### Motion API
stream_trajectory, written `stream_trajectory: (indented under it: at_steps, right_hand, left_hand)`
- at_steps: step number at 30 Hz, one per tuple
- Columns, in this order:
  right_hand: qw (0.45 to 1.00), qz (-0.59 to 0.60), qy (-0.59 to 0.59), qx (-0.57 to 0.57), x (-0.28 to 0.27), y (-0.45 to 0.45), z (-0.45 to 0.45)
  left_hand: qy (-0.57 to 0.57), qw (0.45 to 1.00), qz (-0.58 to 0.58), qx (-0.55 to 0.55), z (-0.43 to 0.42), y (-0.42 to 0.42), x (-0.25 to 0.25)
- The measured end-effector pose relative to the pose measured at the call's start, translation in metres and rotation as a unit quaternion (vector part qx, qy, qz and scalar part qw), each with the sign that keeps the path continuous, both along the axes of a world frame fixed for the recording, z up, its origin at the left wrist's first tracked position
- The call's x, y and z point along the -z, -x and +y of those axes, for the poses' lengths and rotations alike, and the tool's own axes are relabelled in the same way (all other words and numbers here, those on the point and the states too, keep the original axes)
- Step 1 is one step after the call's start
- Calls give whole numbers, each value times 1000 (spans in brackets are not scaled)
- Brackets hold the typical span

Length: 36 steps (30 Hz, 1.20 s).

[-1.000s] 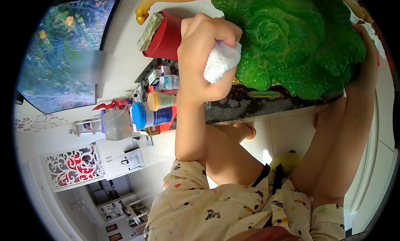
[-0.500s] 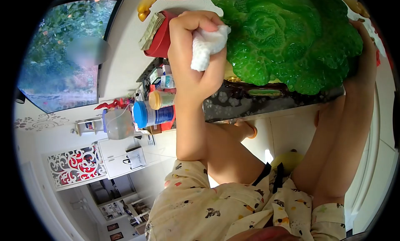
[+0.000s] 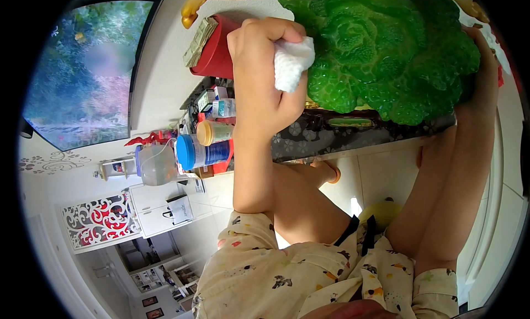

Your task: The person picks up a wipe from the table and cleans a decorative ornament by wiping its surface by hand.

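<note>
A large green, leafy cabbage-shaped ornament fills the upper right, above a dark base with gold details. My left hand is closed round a crumpled white cloth, close beside the ornament's left edge. Part of the cloth bulges out of the fist toward the green leaves; whether it touches them I cannot tell. At the ornament's right edge is my right hand, its fingers mostly hidden behind the leaves.
Left of my left hand stands a red container with banknote-patterned stuff. Below it are a yellow-lidded jar, a blue-lidded tub and a clear jug near the patterned dark table edge. A screen hangs upper left.
My left hand and the cloth moved left from the ornament, then back a little to the right. My right hand has stayed at the right edge. The screen's picture has changed.
</note>
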State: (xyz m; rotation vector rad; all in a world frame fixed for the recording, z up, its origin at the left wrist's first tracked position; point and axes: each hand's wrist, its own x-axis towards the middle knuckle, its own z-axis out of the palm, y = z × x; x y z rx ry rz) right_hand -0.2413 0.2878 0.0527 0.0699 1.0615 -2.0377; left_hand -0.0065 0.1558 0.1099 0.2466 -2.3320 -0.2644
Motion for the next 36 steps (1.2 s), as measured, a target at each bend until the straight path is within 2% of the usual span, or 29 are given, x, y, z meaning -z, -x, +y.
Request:
stream_trajectory:
  at_steps: [3, 6, 9, 15, 18, 21, 24, 30, 34, 36]
  right_hand:
    - [1000, -1, 3, 0, -1, -4, 0]
    - [1000, 1, 4, 1, -3, -6, -1]
    - [1000, 0, -1, 4, -2, -6, -1]
    - [1000, -1, -16, 16, -2, -3, -1]
    - [999, 1, -26, 22, -2, -1, -1]
    - [999, -1, -36, 29, -4, -2, 0]
    - [999, 0, -40, 29, -10, -6, 1]
    - [1000, 11, -3, 6, -29, -33, -3]
    - [998, 26, -47, 20, -28, -24, -4]
    - [995, 35, -86, 38, -26, -16, -1]
  left_hand:
    - [37, 997, -64, 5, 5, -2, -7]
    - [46, 996, -66, 24, 4, -3, -4]
    - [24, 999, 11, 44, -4, -2, 10]
    - [21, 998, 47, 38, -2, 1, 14]
    - [-72, 987, 134, 42, 3, 7, 20]
    - [-101, 983, 150, 40, 3, 7, 18]
    - [3, 996, 92, 20, -2, 1, 14]
    - [4, 998, 66, -1, 2, -3, 12]
    - [-61, 991, 117, 12, 5, 3, 12]
    - [-55, 992, 113, 13, 6, 3, 10]
